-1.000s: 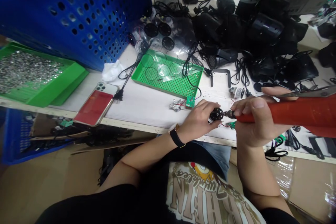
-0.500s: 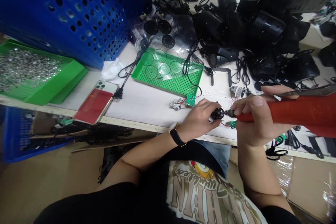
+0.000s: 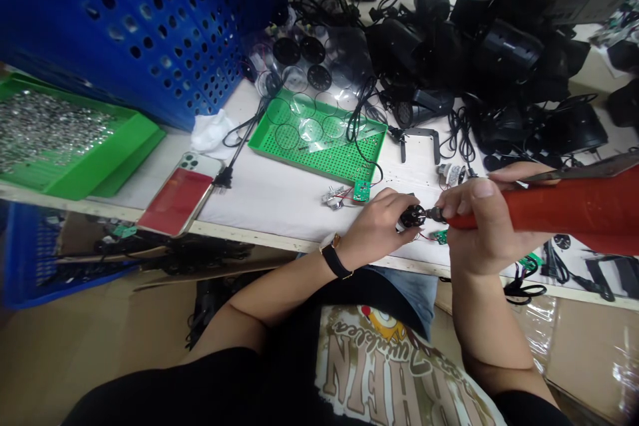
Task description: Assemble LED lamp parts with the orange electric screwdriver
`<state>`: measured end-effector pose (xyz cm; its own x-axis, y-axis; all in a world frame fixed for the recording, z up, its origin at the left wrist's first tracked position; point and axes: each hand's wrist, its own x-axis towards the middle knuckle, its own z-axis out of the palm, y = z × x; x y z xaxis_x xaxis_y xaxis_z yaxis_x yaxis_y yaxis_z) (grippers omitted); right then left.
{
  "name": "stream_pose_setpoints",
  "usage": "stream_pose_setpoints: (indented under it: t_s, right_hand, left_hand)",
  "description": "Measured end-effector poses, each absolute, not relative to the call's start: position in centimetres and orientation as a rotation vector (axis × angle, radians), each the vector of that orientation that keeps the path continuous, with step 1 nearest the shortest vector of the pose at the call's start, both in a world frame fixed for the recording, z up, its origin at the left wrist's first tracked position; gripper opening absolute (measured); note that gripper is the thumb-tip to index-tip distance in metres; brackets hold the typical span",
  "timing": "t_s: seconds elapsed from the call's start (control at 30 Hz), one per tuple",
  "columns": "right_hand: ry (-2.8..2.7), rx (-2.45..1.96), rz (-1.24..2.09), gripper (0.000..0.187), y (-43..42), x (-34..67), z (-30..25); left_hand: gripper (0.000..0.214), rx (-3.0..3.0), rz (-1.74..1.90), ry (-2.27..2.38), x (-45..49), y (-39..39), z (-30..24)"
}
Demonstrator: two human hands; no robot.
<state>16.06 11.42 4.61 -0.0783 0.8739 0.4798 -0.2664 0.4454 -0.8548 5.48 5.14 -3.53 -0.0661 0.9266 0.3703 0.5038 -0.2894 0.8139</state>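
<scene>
My left hand (image 3: 382, 223) is closed around a small round black part (image 3: 413, 215) near the table's front edge. In my right hand (image 3: 482, 226) lies a red electric screwdriver (image 3: 559, 206), held level with its tip pointing left. The tip meets the face of the black part; whether a screw sits there is too small to tell. A green circuit board (image 3: 440, 236) on thin wires lies just beneath the two hands. Left of them are another green circuit board (image 3: 362, 190) and a small silvery part (image 3: 333, 197) joined by red wires.
A green perforated tray (image 3: 319, 166) holds clear plastic and small screws. Black lamp housings (image 3: 509, 46) crowd the back right. A blue crate (image 3: 164, 33), a green bin (image 3: 100, 166) of metal pieces and a red-backed phone (image 3: 177, 203) stand left. A black bracket (image 3: 421, 133) lies ahead.
The screwdriver and my right hand have shifted very slightly left and up. My left hand keeps its hold on the black part.
</scene>
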Motion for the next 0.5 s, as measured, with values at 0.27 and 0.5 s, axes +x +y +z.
stream_pose_setpoints:
  t_s: [0.27,0.5]
  right_hand:
    - [-1.4,-0.631,1.048,0.018,11.48,15.98,4.7]
    - [-1.454,-0.618,1.096,0.017,11.85,15.78,4.5]
  left_hand:
    - [0.031,1.819,1.32,1.544,5.46,5.17,-3.78]
    - [0.027,1.805,1.286,1.537,5.25,5.16,-3.66]
